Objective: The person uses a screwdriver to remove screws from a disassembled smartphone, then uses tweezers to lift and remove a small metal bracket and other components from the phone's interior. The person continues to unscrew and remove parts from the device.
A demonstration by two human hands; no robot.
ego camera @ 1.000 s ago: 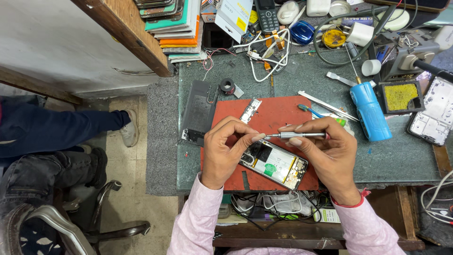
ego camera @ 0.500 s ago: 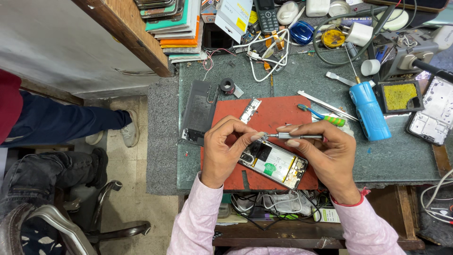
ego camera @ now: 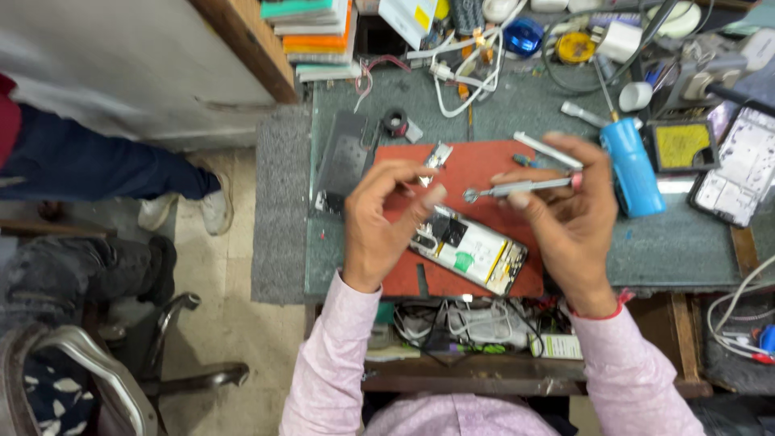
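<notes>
My right hand [ego camera: 569, 222] grips a thin silver screwdriver [ego camera: 521, 188], held level above the mat with its tip pointing left. My left hand [ego camera: 383, 222] has its thumb and fingers pinched together just left of that tip; whether anything tiny sits between them cannot be seen. Below both hands an opened phone [ego camera: 472, 249], with its circuit board and battery showing, lies slanted on a red work mat [ego camera: 484, 161]. Neither hand touches the phone. A small metal bracket [ego camera: 440, 153] lies on the mat behind my left fingers.
A grey phone back cover [ego camera: 343, 157] and a black ring [ego camera: 395, 121] lie left of the mat. A blue cylinder [ego camera: 632, 165], yellow sponge tray [ego camera: 682, 145] and white parts tray [ego camera: 739, 165] stand right. Cables [ego camera: 460, 73] crowd the back. Another person's legs [ego camera: 81, 161] are left.
Both hands have lifted off the phone. The screwdriver has risen and now lies level, with my left fingers pinched at its tip. The person on the left has shifted.
</notes>
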